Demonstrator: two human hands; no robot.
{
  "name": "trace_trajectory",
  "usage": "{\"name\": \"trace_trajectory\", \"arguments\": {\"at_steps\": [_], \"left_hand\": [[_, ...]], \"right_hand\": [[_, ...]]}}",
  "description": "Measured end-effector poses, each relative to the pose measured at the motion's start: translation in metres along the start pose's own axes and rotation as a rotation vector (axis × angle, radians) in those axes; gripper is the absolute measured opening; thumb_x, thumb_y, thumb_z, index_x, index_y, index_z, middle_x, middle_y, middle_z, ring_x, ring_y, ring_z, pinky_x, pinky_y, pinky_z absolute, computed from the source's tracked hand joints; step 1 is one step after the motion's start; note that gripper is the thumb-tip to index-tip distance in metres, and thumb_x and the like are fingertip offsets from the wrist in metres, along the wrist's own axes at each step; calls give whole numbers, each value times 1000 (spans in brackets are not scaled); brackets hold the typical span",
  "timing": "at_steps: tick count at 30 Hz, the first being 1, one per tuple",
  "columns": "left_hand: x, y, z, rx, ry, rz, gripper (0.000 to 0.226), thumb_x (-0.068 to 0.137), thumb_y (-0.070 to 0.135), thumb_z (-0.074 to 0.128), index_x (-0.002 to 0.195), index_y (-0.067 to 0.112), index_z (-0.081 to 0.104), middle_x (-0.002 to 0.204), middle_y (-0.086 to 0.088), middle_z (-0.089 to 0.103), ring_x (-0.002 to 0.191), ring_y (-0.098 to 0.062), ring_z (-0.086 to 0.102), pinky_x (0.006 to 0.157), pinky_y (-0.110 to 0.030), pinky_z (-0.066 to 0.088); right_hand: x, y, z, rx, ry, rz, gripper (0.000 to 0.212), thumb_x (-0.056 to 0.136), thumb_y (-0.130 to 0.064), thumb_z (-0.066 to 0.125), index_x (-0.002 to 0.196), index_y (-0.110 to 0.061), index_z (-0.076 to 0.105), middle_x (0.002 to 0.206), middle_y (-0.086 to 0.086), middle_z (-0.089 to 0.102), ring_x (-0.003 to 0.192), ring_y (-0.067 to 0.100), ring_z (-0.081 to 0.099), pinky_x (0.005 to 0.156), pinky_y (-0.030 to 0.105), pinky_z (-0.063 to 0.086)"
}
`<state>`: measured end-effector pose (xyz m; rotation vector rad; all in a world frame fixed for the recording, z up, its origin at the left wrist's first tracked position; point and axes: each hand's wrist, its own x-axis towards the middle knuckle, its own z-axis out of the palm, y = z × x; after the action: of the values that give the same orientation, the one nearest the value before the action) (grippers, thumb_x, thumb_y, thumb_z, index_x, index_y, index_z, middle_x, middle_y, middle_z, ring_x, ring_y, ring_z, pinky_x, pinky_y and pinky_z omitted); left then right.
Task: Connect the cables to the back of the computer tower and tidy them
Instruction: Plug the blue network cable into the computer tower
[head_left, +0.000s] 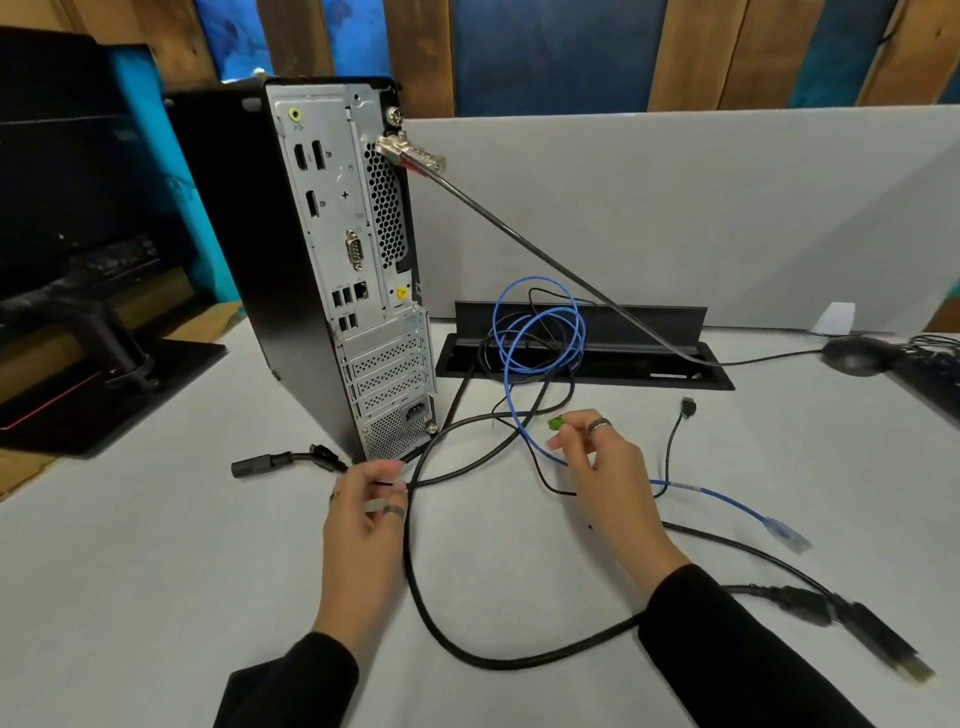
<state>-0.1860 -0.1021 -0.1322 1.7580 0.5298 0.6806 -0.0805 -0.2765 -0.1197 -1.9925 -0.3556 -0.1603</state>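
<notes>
At centre frame the right hand (597, 457) pinched a green plug (555, 423); the left hand (366, 499) pinched a thin black cable (384, 483). The tower (332, 249) stood upper left on the table (156, 571), nothing yet connected. Next, likely, came seating the plug in the green jack (295, 114).

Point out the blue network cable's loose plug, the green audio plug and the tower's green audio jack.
blue network cable plug (787, 535), head view, clear connector end.
green audio plug (555, 423), head view, green body.
green audio jack (295, 114), head view, socket ring.

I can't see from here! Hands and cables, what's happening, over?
Right hand pinches green plug. Left hand holds thin black cable. Tower ports unplugged. Blue cable tangled.
</notes>
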Motion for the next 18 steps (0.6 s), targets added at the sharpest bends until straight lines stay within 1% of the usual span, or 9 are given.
{"name": "trace_trajectory", "arguments": {"at_steps": [1,3,5,8,10,12,14,16,18], "left_hand": [[1,-2,2,10,-6,-4,20,92,5,50,96,23,58,108,-1,57,81,11,51,67,-5,39],[6,-6,4,11,6,-26,17,92,7,50,98,20,59,107,-2,58,83,4,52,68,-10,38],[13,-8,5,3,15,-31,16,92,7,51,99,18,59,104,-4,58,82,-1,52,69,-12,37],[18,-11,5,11,10,-34,18,91,5,51,96,19,60,103,-5,59,78,-1,53,70,-9,39],[20,-13,5,5,-2,-44,20,91,5,51,94,23,59,102,-4,59,80,-2,54,72,-10,39],[21,-16,6,0,-28,-48,21,91,8,52,92,28,58,102,-2,59,84,-7,54,74,-16,40],[21,-17,7,13,-58,-45,21,91,10,53,92,30,58,101,0,58,86,-7,54,75,-18,41],[21,-18,8,28,-69,-41,19,91,11,53,94,29,58,100,1,58,84,-6,54,74,-17,41],[21,-19,8,31,-70,-34,17,91,11,53,95,26,59,100,0,58,82,-5,53,72,-17,41]], "right_hand": [[-1,0,2,-23,-6,-17,13,98,-23,42,98,-23,55,95,3,66,70,1,54,59,12,39],[-2,0,11,-78,-53,-72,14,96,-23,45,103,-24,57,97,-1,63,86,7,55,69,12,39],[-4,-3,24,-176,-110,-157,19,96,-24,46,109,-23,60,102,-8,59,99,6,50,79,9,35],[1,-5,36,-302,-131,-241,23,95,-24,47,113,-19,61,115,-7,58,111,7,44,93,15,32],[6,-4,39,-345,-88,-254,22,95,-22,49,110,-15,62,119,-6,54,114,7,42,97,18,34],[9,-2,38,-363,-13,-224,24,94,-22,50,115,-13,59,122,-4,50,114,8,41,97,17,34],[13,-2,35,-361,23,-148,31,93,-25,52,123,-13,54,127,-2,47,118,11,39,96,17,31],[16,-2,32,-369,-37,-36,34,93,-28,53,123,-13,52,127,0,50,118,14,41,94,23,38],[17,-2,30,-392,-103,40,25,93,-27,53,114,-13,54,116,1,57,105,17,50,79,26,43]]}}
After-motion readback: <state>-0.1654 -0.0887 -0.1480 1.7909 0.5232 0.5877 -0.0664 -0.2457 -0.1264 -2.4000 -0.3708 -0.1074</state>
